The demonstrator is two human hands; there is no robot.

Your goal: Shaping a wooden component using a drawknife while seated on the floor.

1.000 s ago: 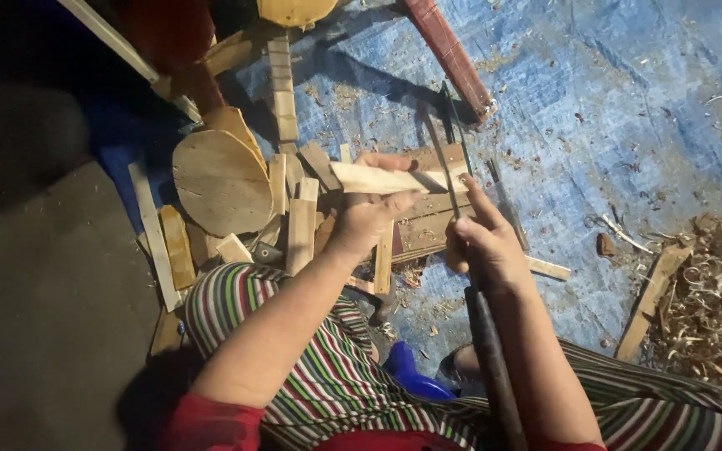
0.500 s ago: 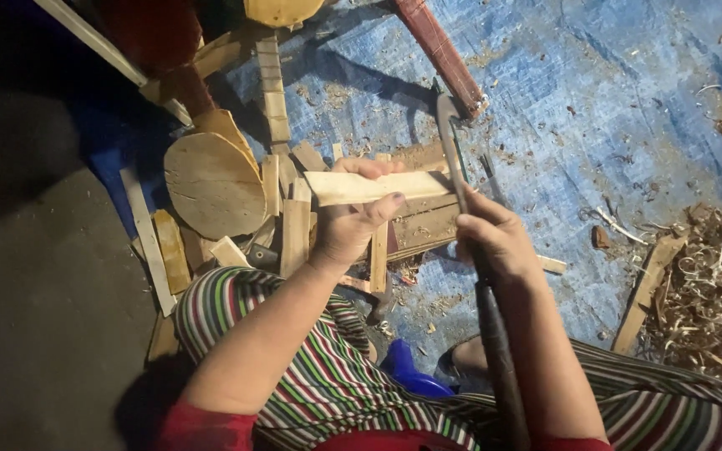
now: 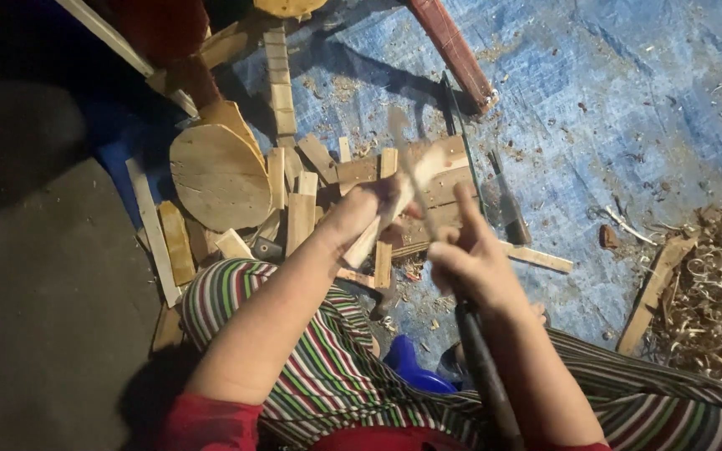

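My left hand grips a pale flat wood piece, now tilted so one end points up and to the right. My right hand is closed around the dark handle of a long-bladed tool whose blurred blade lies against the wood piece. Both hands are over a pile of wood offcuts, above my striped trouser knees.
A round wooden disc lies left of the pile. A blue tarp covers the ground, with a reddish bar at the top, a second knife, a thin slat and wood shavings at the right. Blue footwear shows below.
The wood piece has turned from lying level to slanting upward. My right hand and the blade have swung left against it, and the blade is blurred with motion.
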